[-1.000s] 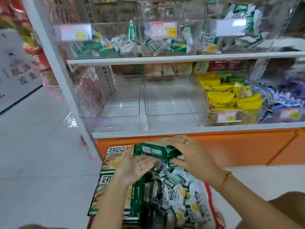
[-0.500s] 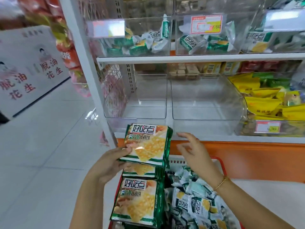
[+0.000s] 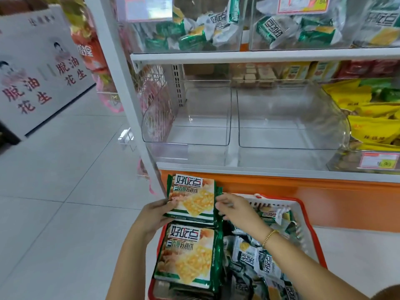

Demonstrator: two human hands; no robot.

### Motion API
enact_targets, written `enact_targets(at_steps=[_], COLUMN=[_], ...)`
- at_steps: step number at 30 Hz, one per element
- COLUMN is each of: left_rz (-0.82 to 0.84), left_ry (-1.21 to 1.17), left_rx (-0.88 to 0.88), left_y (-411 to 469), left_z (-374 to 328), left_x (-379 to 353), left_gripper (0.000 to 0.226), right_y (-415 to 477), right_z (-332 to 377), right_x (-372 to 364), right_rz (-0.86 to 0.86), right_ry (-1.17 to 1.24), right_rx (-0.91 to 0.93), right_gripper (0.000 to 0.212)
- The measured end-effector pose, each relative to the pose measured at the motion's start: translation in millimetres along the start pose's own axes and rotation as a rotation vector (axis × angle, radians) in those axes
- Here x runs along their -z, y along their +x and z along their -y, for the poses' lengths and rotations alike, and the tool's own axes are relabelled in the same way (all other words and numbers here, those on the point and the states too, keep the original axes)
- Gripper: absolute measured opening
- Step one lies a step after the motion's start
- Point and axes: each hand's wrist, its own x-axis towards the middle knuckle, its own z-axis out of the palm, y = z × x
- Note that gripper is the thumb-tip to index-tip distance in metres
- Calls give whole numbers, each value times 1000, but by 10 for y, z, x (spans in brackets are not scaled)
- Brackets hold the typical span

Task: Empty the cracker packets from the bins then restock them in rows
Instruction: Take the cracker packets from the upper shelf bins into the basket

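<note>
A green and white cracker bag (image 3: pixel 191 197) is held face up over the red basket (image 3: pixel 311 215). My left hand (image 3: pixel 154 215) grips its left edge, on top of a small stack. My right hand (image 3: pixel 236 210) touches the bag's right edge with fingers spread. Another large cracker bag (image 3: pixel 187 255) lies in the basket's left half. Several small cracker packets (image 3: pixel 257 260) fill the right half. Two clear bins, the left bin (image 3: pixel 186 148) and the middle bin (image 3: pixel 287 152), stand on the lower shelf with nothing in them.
Upper shelf bins (image 3: pixel 186 37) hold small green packets. Yellow snack bags (image 3: pixel 372 120) fill the bin at the right. A white shelf post (image 3: pixel 127 94) rises left of the bins. An orange base panel (image 3: pixel 324 198) runs behind the basket. Tiled floor lies to the left.
The view has shifted closer and left. My left hand keeps the cracker bag, now slightly lower over the basket. My right hand has moved in to the bag's right edge.
</note>
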Motion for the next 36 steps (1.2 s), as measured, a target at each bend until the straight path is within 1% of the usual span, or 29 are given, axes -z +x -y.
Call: enact_targets(at_steps=[2,4,7,11,15,18,21,23,24,26,27,28,29,30,32,34,36], left_rz=[2,-29,-77,-42,-14,-23,-61,-86,-119,-246,-311,-348,-364,-362,-310,-207,-134], left_ry=[46,95,248,389,524,560,590,649,700,821,844,830,788,735,664,644,628], left_rx=[-25,-50,-80,-69,-75,-59,-58,-64,-94,-216,-310,-417,-538,-652,-863,-1040,-1189], left_y=[29,56,99,126,130,122,112,91,67,-35,-130,-254,-400,-538,-837,-1009,-1057], left_z=[17,18,31,36,-7,-53,-104,-159,-222,-440,-617,-827,-1068,-1317,-1808,-2218,-2583], left_x=[-17,-43,-70,-62,-27,9,20,-16,-50,-143,-221,-325,-456,-594,-900,-1159,-1380], left_gripper=[19,14,8,12,12,13,16,20,22,18,18,17,16,20,24,24,23], right_y=[9,20,36,37,43,61,56,20,-5,-88,-140,-201,-270,-347,-501,-619,-684], right_z=[-13,-20,-36,-18,0,27,77,163,235,450,586,737,904,1083,1424,1725,1987], right_x=[-70,-108,-129,-127,-90,-68,-21,67,140,340,477,635,816,1010,1424,1842,2256], right_rz=[-6,-29,-54,-37,6,22,50,43,20,-59,-110,-162,-214,-264,-371,-468,-560], right_ry=[41,58,59,93,140,156,103,-18,-74,-127,-130,-130,-128,-130,-154,-201,-281], right_rx=[-27,-39,-57,-164,-188,-192,-178,-122,-80,24,90,167,254,344,497,601,660], right_gripper=[20,16,13,21,22,20,21,22,21,13,10,14,22,30,37,38,32])
